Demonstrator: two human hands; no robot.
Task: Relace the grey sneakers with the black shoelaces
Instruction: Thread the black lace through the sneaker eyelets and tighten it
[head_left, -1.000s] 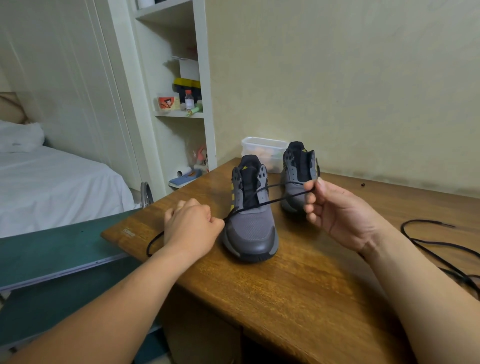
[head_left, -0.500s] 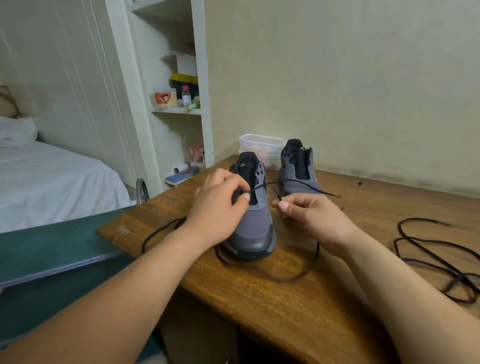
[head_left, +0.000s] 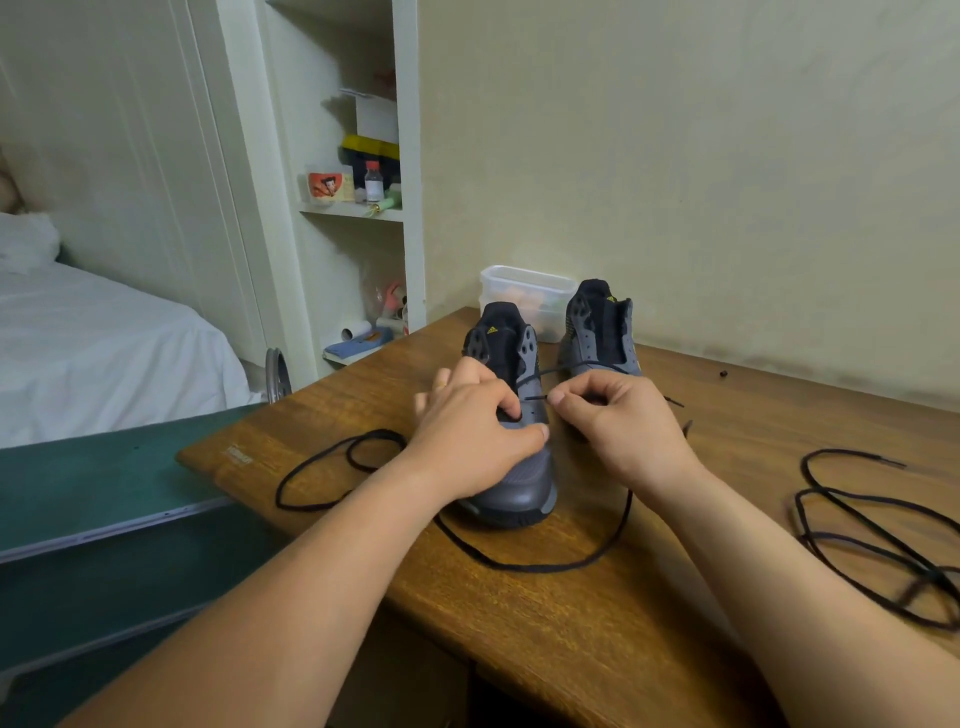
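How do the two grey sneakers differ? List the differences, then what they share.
The near sneaker carries a black lace; the far sneaker shows none in its eyelets. The left hand grips the near sneaker while the right hand pinches the lace at it; neither holds the far sneaker. Both are grey with black tongues, upright on the table, toes toward the camera.

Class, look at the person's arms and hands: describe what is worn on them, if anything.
The left forearm and right forearm are bare: no sleeves, watch or bracelet in view. The left hand and right hand wear no gloves.
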